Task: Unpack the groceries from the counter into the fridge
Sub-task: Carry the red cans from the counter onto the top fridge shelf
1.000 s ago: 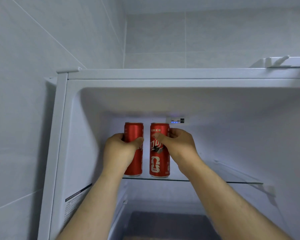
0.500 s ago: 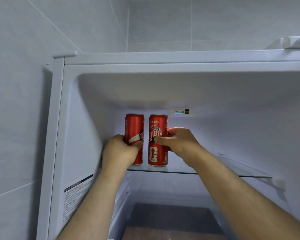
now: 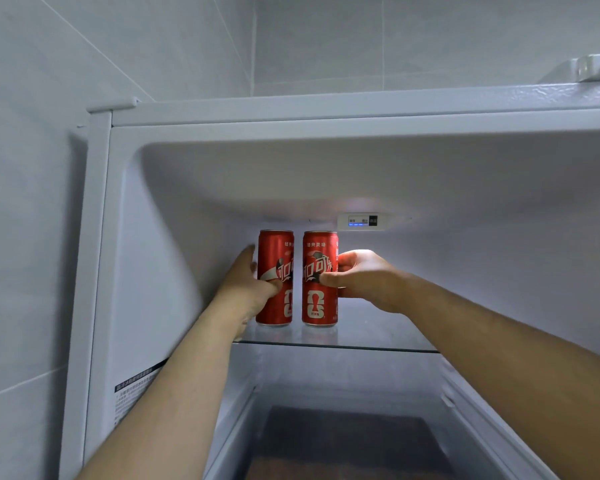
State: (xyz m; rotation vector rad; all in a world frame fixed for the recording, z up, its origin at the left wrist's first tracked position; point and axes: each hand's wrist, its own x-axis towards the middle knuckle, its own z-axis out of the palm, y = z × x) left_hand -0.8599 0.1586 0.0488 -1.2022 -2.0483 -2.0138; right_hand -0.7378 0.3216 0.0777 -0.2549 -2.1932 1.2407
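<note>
Two tall red soda cans stand upright side by side on the glass shelf (image 3: 378, 341) deep inside the open fridge (image 3: 125, 271). My left hand (image 3: 248, 282) wraps round the left can (image 3: 277, 251), thumb across its front. My right hand (image 3: 357, 275) holds the right can (image 3: 319, 299) from its right side, thumb on the front and fingers behind. Both cans' bases rest on the shelf, a narrow gap between them.
A small control panel (image 3: 361, 221) with blue lights sits on the back wall above the cans. The shelf runs bare to the right. Below it lies a drawer compartment (image 3: 343, 438). Tiled wall (image 3: 32, 168) stands left of the fridge.
Both hands have pushed the cans further back on the shelf. My fingers have loosened a little, with the left hand now lower on its can. The camera has moved closer.
</note>
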